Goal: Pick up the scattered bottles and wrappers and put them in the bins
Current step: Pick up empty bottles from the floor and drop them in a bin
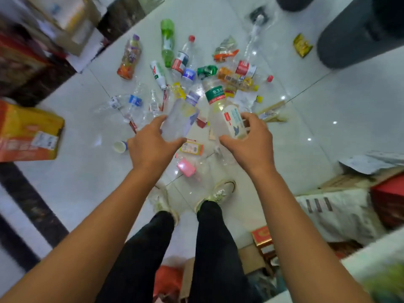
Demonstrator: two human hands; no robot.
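My left hand (150, 143) grips a clear bottle with a purple-blue cap (182, 118), held above the floor. My right hand (249, 143) holds a white-labelled bottle (234, 124), with a green-labelled bottle (215, 95) lying just beyond it. Several bottles and wrappers lie scattered on the white tiles ahead: a green bottle (167, 42), an orange juice bottle (129, 57), a red-capped bottle (183, 55), a yellow wrapper (302, 45) and a pink item (186, 167) near my feet. Two dark bins stand at the top right, a large one (360, 33) and another (293, 2) behind it.
An orange carton (28, 132) sits on the floor at the left. Cardboard boxes (65, 16) stand at the back left. Boxes and bags (341, 211) pile up on the right. A paper cup (120, 147) lies by my left hand. My shoes (218, 193) stand amid clear bottles.
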